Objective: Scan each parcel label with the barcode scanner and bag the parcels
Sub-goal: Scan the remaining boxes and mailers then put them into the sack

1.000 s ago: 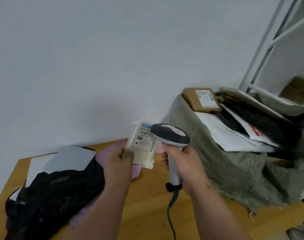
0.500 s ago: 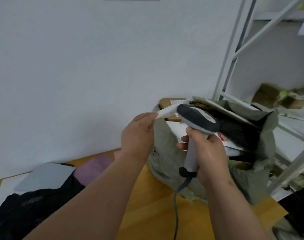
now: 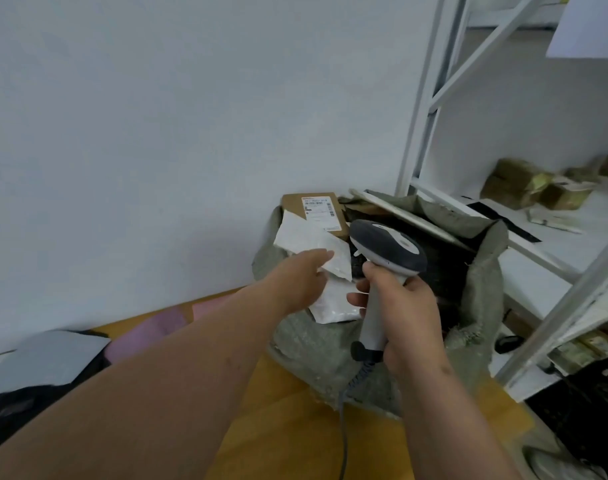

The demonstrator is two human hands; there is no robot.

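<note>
The right hand (image 3: 408, 313) is clenched around the handle of the barcode scanner (image 3: 387, 251), whose dark head tilts toward 10 o'clock. Just at its 9 o'clock, the left hand (image 3: 300, 280) reaches out with fingers straight and released, fingertips touching a white parcel (image 3: 313, 237) lying in the mouth of the green sack (image 3: 482, 271). A cardboard box (image 3: 318, 211) with a label sits at the sack's 11 o'clock. The sack rests on a wooden table (image 3: 285, 427); white shelving (image 3: 430, 98) stands at 2 o'clock.
</note>
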